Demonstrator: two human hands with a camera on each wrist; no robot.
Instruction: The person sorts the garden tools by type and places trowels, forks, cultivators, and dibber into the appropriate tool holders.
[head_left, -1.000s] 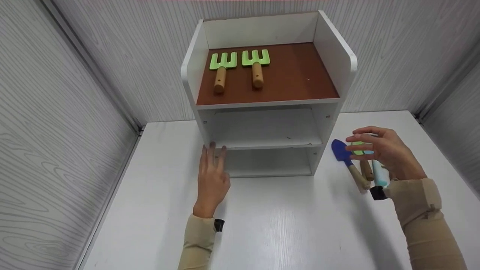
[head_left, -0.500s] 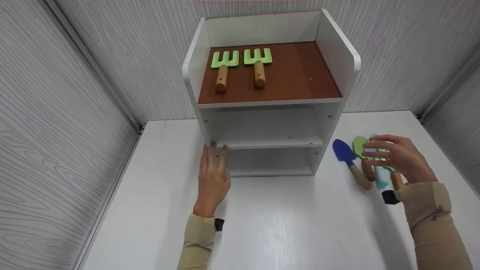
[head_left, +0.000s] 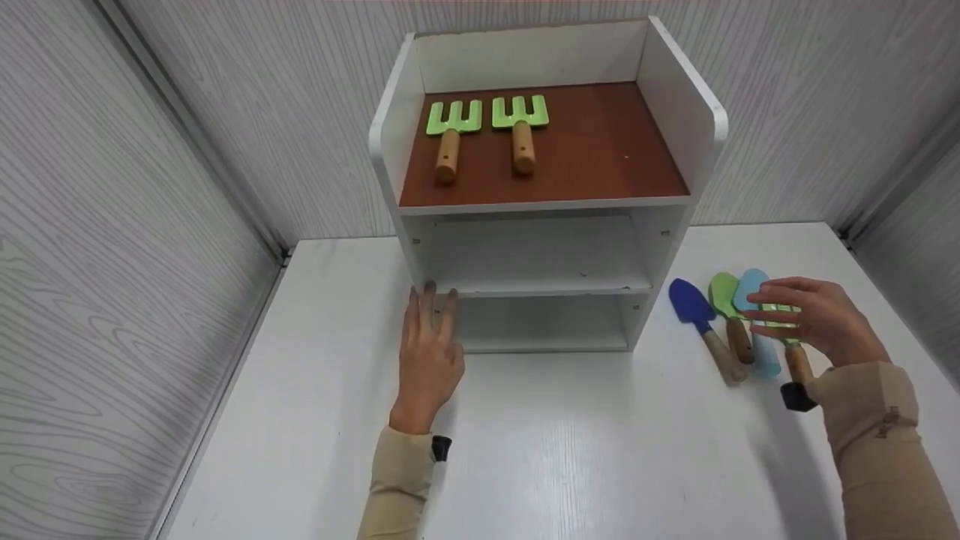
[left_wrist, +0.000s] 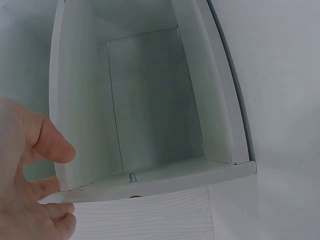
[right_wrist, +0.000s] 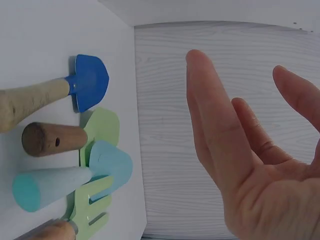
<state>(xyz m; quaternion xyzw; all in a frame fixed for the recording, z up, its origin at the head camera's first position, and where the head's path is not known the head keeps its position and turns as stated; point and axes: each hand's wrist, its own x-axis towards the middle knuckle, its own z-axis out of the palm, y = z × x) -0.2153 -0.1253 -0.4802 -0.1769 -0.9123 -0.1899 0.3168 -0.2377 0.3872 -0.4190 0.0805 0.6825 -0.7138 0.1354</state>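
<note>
My left hand [head_left: 429, 352] lies flat on the white table, its straight fingertips touching the lower left corner of the white shelf unit [head_left: 679, 97]. The left wrist view shows that hand [left_wrist: 30, 170] beside the shelf's front edge [left_wrist: 150, 180]. My right hand [head_left: 814, 319] hovers open and holds nothing, above a green rake [head_left: 780, 309] on the table. Left of it lie a light blue trowel [head_left: 750, 285], a green trowel [head_left: 724, 294] and a blue trowel [head_left: 690, 304]. In the right wrist view the right hand [right_wrist: 235, 150] is apart from the blue trowel [right_wrist: 90, 80], green trowel [right_wrist: 102, 127], light blue trowel [right_wrist: 112, 167] and rake [right_wrist: 92, 207].
Two green rakes [head_left: 453, 120] [head_left: 519, 112] with wooden handles lie side by side on the shelf unit's brown top board. Grey wood-grain walls close in the table on the left, back and right.
My right hand has moved to the right and a little lower, uncovering the trowel blades. The left hand has stayed in place.
</note>
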